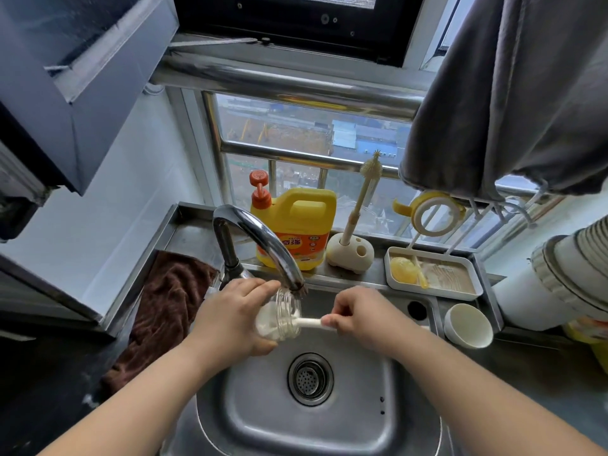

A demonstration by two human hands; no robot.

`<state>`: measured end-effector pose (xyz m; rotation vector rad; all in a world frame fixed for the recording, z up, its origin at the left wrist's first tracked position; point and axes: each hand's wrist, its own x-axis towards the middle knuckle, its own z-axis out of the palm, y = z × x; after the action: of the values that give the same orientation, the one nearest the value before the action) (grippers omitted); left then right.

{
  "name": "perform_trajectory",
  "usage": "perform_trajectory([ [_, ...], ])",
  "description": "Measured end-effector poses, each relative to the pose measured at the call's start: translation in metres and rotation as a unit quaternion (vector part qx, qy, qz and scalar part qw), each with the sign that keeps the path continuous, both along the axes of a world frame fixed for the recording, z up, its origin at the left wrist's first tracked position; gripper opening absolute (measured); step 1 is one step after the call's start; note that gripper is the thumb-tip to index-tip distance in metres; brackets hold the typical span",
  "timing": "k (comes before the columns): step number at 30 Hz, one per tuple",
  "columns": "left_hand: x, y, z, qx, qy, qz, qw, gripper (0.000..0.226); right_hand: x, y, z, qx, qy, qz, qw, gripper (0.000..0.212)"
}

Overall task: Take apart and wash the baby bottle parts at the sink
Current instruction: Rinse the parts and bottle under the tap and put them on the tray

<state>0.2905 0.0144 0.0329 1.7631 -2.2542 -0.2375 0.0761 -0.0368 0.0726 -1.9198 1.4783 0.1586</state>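
My left hand (230, 315) grips the clear baby bottle body (285, 315) on its side over the steel sink (358, 406), its open mouth facing right, just under the faucet spout (263, 241). My right hand (360, 319) pinches the white handle of a bottle brush (311, 322) whose head is inside the bottle. No water stream is visible. On the ledge behind, a yellow handled bottle collar (431, 212) hangs on a drying rack, and a yellow nipple piece (403, 269) lies in the white tray (473, 291).
A yellow dish-soap jug (296, 228) and a second brush in its cream stand (350, 255) are behind the faucet. A white cup (467, 325) lies right of the sink, a brown towel (164, 304) to its left. A grey cloth (513, 93) hangs upper right.
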Motion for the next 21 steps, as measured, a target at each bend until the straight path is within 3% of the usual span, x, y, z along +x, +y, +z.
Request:
perform_trajectory([
  [5,-0.005,0.000,0.001,0.017,0.017,0.004,1.000,0.094,0.016,0.005,-0.010,-0.096,0.002,-0.001,0.995,0.023],
  [10,0.002,0.004,0.002,0.017,0.036,0.020,0.999,0.094,0.005,0.003,-0.007,-0.031,-0.012,-0.003,0.999,0.024],
  [13,-0.002,0.006,-0.007,0.026,0.096,0.011,0.995,0.095,0.007,0.005,-0.005,-0.014,-0.083,-0.045,0.995,0.023],
  [17,-0.004,0.008,-0.010,0.109,0.148,-0.026,0.983,0.081,0.009,0.014,-0.010,0.001,-0.110,-0.061,0.992,0.024],
  [21,-0.002,0.005,-0.001,0.166,0.205,-0.037,0.964,0.046,0.002,0.014,-0.012,-0.001,-0.102,-0.062,0.993,0.024],
])
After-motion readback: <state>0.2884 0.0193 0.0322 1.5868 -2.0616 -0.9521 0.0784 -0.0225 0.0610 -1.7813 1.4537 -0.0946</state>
